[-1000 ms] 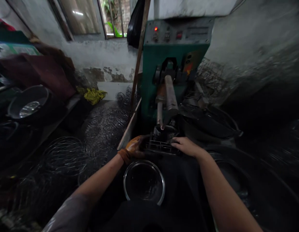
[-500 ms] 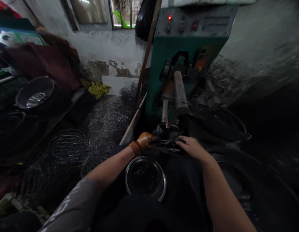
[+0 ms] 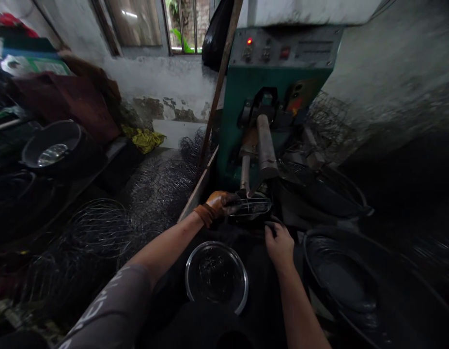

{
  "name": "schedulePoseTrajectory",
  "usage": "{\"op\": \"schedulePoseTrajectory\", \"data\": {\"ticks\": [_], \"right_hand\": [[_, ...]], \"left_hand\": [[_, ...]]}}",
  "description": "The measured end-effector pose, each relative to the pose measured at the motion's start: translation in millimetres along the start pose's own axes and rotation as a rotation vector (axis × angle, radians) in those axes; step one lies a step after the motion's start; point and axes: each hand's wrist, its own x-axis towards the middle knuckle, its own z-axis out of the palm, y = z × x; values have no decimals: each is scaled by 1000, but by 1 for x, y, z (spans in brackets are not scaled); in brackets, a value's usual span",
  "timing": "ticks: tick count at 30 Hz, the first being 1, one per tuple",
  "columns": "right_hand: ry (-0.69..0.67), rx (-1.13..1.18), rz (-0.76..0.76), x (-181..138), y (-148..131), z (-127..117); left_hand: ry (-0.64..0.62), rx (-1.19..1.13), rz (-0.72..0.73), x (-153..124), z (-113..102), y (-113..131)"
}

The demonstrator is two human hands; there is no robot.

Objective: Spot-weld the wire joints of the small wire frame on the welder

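Note:
In an orange glove, my left hand [image 3: 221,203] grips the left side of a small round wire rack [image 3: 251,207]. The rack sits tilted under the pointed lower electrode [image 3: 245,177] of a green spot-welding machine [image 3: 278,80]. Below and right of the rack, apart from it, is my right hand [image 3: 280,241], bare over most of its back with dark fingertips. Its fingers are curled in toward the thumb; whatever they may hold is too dark to make out. A round metal-rimmed bowl [image 3: 242,303] stands between my forearms, with small shiny wire pieces inside.
A thick upper arm [image 3: 267,145] juts from the machine above the rack. To the right is a dark tub [image 3: 311,237] with wire rings. Heaps of wire racks [image 3: 100,225] lie at left, near a black pot [image 3: 77,131]. A wooden pole [image 3: 220,82] leans beside the machine.
The rack has moved up and under the electrode in my left hand. My right hand has let go of the rack's right side and drawn down toward me. The view has tilted slightly up.

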Motion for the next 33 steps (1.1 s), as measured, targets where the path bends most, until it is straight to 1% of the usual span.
{"op": "schedulePoseTrajectory", "data": {"ticks": [2, 4, 8, 11, 13, 19, 23, 26, 33], "right_hand": [[-1, -13, 13, 0, 1, 1], [-35, -6, 18, 2, 3, 2], [-88, -4, 21, 3, 4, 2], [-93, -5, 22, 4, 3, 0], [-101, -1, 22, 4, 3, -1], [-124, 4, 34, 6, 7, 0], [-134, 8, 34, 6, 9, 2], [-119, 2, 33, 6, 10, 3], [-95, -13, 35, 4, 16, 5]], "left_hand": [[4, -26, -21, 2, -1, 3], [7, -44, -34, 5, 1, 5], [13, -76, -22, 8, 8, 3], [62, -147, -10, 9, 15, -4], [97, -169, -32, 11, 18, -11], [133, -80, -97, 22, 28, -30], [154, -101, -118, 26, 36, -37], [141, -161, -153, 25, 39, -37], [119, -309, -194, 23, 34, -27]]}}
